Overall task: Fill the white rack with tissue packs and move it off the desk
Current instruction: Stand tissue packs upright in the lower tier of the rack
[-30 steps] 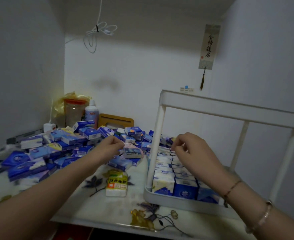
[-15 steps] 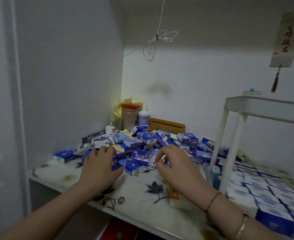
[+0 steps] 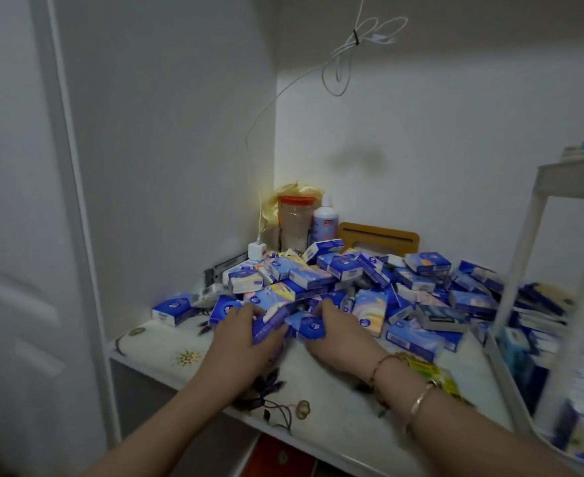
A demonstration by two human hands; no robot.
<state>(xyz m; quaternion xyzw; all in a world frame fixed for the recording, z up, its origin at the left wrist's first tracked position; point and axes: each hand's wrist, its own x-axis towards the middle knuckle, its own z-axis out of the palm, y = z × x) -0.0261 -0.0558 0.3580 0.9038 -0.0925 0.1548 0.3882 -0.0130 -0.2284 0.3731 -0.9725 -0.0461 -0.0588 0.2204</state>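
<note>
A heap of blue and white tissue packs point(image 3: 359, 280) covers the back of the desk. My left hand point(image 3: 242, 342) grips a blue tissue pack point(image 3: 270, 325) at the heap's front edge. Beside it, my right hand point(image 3: 339, 335) holds another blue pack point(image 3: 306, 327). The white rack point(image 3: 538, 242) stands at the far right, blurred, with several packs lined up in its bottom tray point(image 3: 511, 383).
In the back corner stand a clear jar with a red lid point(image 3: 295, 223), a white bottle point(image 3: 325, 222) and a wooden holder point(image 3: 378, 237). A white charger point(image 3: 257, 251) and its cable hang by the left wall. A yellow-green box point(image 3: 431, 373) lies under my right wrist. The desk's front edge point(image 3: 215, 404) is close.
The view has swung left from the rack to the heap. Both hands have moved from the rack's tray into the heap's front edge and each has closed on a pack.
</note>
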